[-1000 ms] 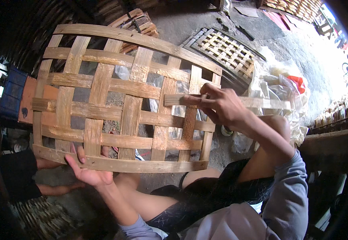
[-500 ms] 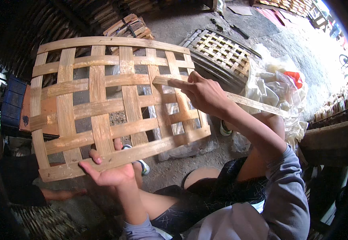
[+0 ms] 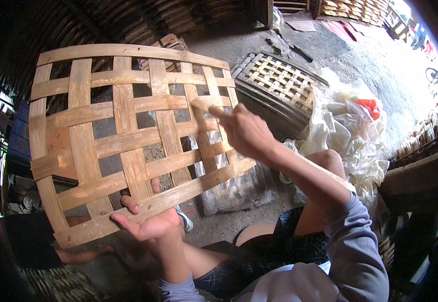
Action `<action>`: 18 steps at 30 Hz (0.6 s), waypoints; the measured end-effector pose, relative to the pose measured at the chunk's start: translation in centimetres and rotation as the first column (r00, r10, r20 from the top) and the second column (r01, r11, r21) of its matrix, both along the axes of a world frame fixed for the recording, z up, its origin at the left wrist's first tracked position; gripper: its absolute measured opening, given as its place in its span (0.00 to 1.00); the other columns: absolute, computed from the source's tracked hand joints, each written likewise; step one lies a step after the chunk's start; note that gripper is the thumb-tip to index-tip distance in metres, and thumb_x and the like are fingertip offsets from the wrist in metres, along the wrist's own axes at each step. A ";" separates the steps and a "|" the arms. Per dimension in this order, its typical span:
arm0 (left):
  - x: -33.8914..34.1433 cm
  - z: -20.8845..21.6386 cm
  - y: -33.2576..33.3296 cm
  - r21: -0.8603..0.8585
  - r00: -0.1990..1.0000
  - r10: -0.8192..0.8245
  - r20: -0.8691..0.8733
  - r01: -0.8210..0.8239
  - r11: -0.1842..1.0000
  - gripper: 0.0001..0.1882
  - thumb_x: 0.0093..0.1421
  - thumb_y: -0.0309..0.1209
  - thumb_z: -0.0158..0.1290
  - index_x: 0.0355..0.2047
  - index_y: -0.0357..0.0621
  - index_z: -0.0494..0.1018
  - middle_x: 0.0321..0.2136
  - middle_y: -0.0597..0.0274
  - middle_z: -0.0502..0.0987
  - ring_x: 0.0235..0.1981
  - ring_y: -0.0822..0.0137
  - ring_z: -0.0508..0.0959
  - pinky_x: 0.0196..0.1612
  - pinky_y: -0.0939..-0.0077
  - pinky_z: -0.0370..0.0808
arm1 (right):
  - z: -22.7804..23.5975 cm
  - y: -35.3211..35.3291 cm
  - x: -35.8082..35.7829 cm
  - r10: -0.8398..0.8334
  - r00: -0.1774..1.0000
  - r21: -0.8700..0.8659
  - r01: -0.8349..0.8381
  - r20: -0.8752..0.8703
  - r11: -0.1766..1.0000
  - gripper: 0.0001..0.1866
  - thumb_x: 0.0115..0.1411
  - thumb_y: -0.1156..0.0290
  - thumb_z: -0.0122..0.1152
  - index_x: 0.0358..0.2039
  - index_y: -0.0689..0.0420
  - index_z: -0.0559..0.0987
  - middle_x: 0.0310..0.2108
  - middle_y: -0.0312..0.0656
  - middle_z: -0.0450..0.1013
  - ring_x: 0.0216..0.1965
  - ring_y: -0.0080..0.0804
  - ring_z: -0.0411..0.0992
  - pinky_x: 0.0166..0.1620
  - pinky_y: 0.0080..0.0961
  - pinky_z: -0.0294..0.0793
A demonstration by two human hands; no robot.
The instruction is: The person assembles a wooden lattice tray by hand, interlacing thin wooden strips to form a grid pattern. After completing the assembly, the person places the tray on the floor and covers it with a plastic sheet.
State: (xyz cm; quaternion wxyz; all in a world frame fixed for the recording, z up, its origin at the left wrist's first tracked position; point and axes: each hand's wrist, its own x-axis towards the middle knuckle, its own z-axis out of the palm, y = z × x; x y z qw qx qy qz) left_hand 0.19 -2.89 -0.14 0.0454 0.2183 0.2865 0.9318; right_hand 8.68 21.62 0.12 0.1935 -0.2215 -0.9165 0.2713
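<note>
A woven bamboo lattice panel [image 3: 128, 139] in a pale wooden frame stands tilted before me. At its near edge my left hand [image 3: 151, 224] is closed round the bottom rail, thumb in front and some fingertips showing through the gap above. My right hand [image 3: 246, 132] grips a thin flat bamboo strip [image 3: 200, 104], index finger laid along it. The strip's tip lies over the panel's upper right part, and whether it touches the slats I cannot tell. Its other end runs back along my right forearm and is mostly hidden.
Another woven panel [image 3: 274, 75] lies in a stack on the floor ahead. Crumpled clear plastic [image 3: 349, 126] with a red piece is at the right. Bundled wood pieces [image 3: 171, 43] sit behind the panel. Another person's arm [image 3: 85, 255] shows at lower left.
The panel has shifted slightly left and its near edge has dropped, my left hand moving with it. My right hand has come a little lower, and the strip now lines up with my forearm.
</note>
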 end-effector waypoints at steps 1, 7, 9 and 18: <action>-0.2 0.1 0.0 0.019 0.998 -0.035 -0.044 0.036 0.999 0.27 0.71 0.56 0.38 0.22 0.49 0.60 0.58 0.45 0.69 0.65 0.43 0.62 0.63 0.28 0.60 | -0.3 -0.7 0.7 0.028 1.000 -0.016 -0.029 -0.004 0.999 0.22 0.68 0.67 0.51 0.62 0.43 0.73 0.34 0.55 0.71 0.28 0.48 0.76 0.34 0.44 0.76; 0.9 0.5 0.5 -0.003 0.997 -0.066 0.035 0.066 0.998 0.28 0.71 0.56 0.38 0.22 0.49 0.59 0.60 0.42 0.67 0.66 0.43 0.61 0.63 0.31 0.61 | 1.4 1.7 -1.4 -0.071 0.997 -0.061 0.070 -0.022 0.996 0.22 0.68 0.70 0.48 0.61 0.43 0.74 0.35 0.58 0.71 0.33 0.55 0.76 0.38 0.45 0.76; 1.0 1.0 0.4 0.009 0.998 -0.065 0.023 0.065 0.998 0.28 0.71 0.56 0.38 0.22 0.49 0.59 0.61 0.42 0.67 0.66 0.43 0.61 0.63 0.31 0.61 | 1.5 0.4 -0.6 -0.084 0.996 -0.079 0.085 0.022 0.993 0.22 0.68 0.69 0.47 0.62 0.43 0.74 0.36 0.58 0.71 0.33 0.54 0.76 0.38 0.45 0.76; -0.8 0.6 -0.5 -0.041 0.991 -0.123 0.044 0.124 0.991 0.27 0.69 0.57 0.40 0.22 0.50 0.60 0.60 0.44 0.68 0.62 0.43 0.65 0.57 0.35 0.67 | 1.1 1.0 -0.8 -0.089 0.995 0.017 0.090 -0.049 0.996 0.22 0.68 0.71 0.50 0.61 0.38 0.74 0.35 0.52 0.71 0.29 0.47 0.75 0.33 0.42 0.75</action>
